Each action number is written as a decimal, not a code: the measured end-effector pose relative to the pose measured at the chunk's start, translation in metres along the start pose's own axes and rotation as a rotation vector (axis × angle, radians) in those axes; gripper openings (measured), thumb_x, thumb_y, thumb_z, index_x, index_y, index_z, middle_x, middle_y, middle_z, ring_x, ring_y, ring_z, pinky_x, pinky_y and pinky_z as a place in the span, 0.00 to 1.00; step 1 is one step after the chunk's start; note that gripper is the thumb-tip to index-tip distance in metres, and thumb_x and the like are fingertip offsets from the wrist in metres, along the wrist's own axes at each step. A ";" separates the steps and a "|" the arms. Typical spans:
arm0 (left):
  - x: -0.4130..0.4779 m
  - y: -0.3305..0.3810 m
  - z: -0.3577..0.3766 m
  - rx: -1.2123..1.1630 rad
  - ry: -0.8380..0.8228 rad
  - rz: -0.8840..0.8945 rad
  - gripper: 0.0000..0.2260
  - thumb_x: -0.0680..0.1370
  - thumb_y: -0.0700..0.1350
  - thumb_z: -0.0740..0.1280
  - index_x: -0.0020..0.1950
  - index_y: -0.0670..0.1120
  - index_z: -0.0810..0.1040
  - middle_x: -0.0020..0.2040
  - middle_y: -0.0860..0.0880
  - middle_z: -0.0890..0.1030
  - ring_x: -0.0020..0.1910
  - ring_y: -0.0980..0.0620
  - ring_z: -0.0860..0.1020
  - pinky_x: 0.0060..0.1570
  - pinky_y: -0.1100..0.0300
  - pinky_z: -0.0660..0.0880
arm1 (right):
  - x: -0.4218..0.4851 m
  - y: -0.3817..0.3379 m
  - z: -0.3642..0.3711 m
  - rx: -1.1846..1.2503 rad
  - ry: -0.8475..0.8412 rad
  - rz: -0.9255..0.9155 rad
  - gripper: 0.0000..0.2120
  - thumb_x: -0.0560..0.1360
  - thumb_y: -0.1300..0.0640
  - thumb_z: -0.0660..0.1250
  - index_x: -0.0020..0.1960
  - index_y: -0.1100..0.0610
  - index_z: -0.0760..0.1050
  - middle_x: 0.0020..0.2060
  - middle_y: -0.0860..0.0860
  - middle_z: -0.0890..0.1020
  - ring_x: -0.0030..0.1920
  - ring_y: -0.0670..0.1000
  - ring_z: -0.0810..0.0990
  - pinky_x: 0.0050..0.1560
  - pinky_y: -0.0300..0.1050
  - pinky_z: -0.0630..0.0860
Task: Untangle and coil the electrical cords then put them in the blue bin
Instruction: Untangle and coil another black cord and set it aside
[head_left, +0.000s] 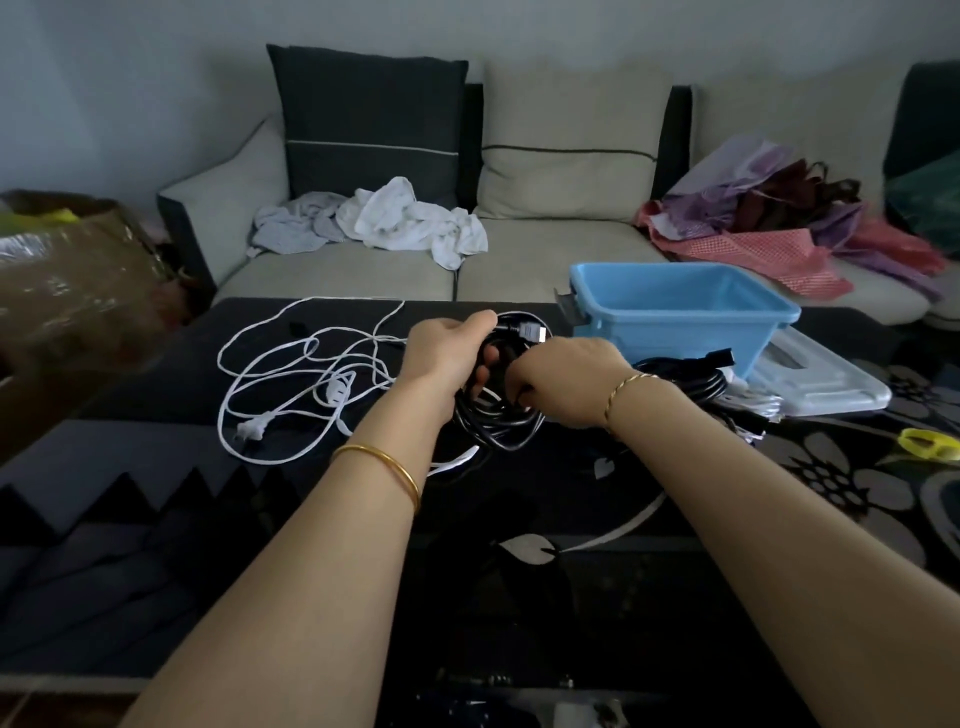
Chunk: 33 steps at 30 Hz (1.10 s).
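Above the dark table, the left hand grips the black coiled cord at its top while the right hand curls its fingers round the loops (the white cord lies tangled on the left), near the blue bin.

1 gold bangle on left wrist, 1 seemingly twisted bracelet on right.

Place: home living room.
Seating: grey sofa with dark cushion.
Clutter: crumpled white cloths, shopping bags on seat.
Front: low dark bench.
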<state>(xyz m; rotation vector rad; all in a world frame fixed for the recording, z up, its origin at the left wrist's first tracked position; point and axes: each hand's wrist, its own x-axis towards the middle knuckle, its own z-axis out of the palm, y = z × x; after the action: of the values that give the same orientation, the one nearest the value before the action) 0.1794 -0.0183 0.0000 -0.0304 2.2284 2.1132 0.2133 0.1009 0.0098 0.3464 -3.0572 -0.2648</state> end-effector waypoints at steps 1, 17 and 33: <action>0.000 -0.001 -0.001 0.021 0.001 0.008 0.13 0.76 0.46 0.66 0.33 0.44 0.72 0.27 0.50 0.75 0.20 0.55 0.68 0.23 0.66 0.66 | 0.000 -0.003 0.002 -0.004 0.000 -0.030 0.11 0.79 0.55 0.58 0.56 0.46 0.76 0.51 0.49 0.78 0.52 0.54 0.78 0.41 0.45 0.68; -0.010 0.000 0.006 0.027 -0.054 0.041 0.15 0.75 0.48 0.69 0.31 0.41 0.74 0.25 0.48 0.75 0.20 0.54 0.68 0.21 0.65 0.67 | -0.002 0.000 0.037 -0.082 1.001 0.080 0.22 0.78 0.61 0.48 0.27 0.54 0.68 0.21 0.49 0.68 0.19 0.51 0.67 0.26 0.39 0.54; -0.011 -0.001 0.008 -0.024 -0.109 0.110 0.09 0.79 0.45 0.65 0.40 0.46 0.77 0.27 0.49 0.74 0.21 0.54 0.68 0.23 0.64 0.65 | -0.006 0.006 0.041 0.025 1.036 0.035 0.11 0.62 0.60 0.73 0.30 0.56 0.70 0.23 0.48 0.72 0.20 0.51 0.70 0.26 0.38 0.57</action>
<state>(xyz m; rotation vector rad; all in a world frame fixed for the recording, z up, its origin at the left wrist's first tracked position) 0.1907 -0.0106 -0.0004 0.2052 2.1907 2.1388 0.2146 0.1150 -0.0301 0.2968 -2.0419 -0.0164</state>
